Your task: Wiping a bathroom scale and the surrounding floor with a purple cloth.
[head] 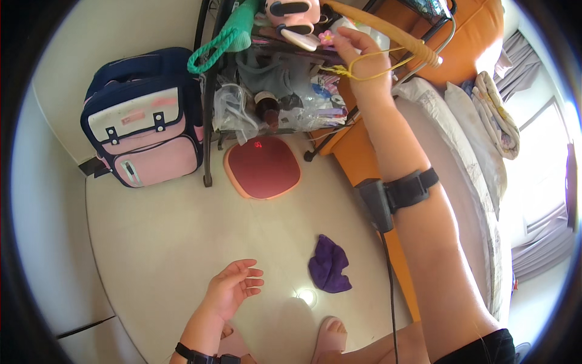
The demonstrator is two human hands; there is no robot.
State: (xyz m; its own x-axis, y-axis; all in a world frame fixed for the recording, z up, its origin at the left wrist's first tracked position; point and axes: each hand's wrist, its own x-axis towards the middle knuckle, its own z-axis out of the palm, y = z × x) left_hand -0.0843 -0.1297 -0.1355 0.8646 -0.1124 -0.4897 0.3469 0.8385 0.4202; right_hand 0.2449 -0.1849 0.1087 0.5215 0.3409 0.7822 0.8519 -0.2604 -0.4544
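Observation:
At the top, my right hand (pixel 366 57) reaches to the crowded upper shelf of a black metal rack (pixel 208 113). Its thumb and fingers pinch a small pink flower-shaped piece (pixel 326 37). A yellow cord (pixel 359 78), tied to a wooden stick (pixel 386 25), crosses the back of this hand. Just left of the flower sit a pink-and-white item with dark ovals (pixel 293 13) and a pale flat oval piece (pixel 299 40). My left hand (pixel 232 286) hangs low over the floor, fingers apart and holding nothing.
A green bag with braided cord (pixel 236 27) hangs at the rack's left. Below are a dark bottle (pixel 267 109) and plastic bags. A pink-and-navy school bag (pixel 145 123), a red bathroom scale (pixel 266 168) and a purple cloth (pixel 329 264) lie on the floor. A bed (pixel 454 182) stands right.

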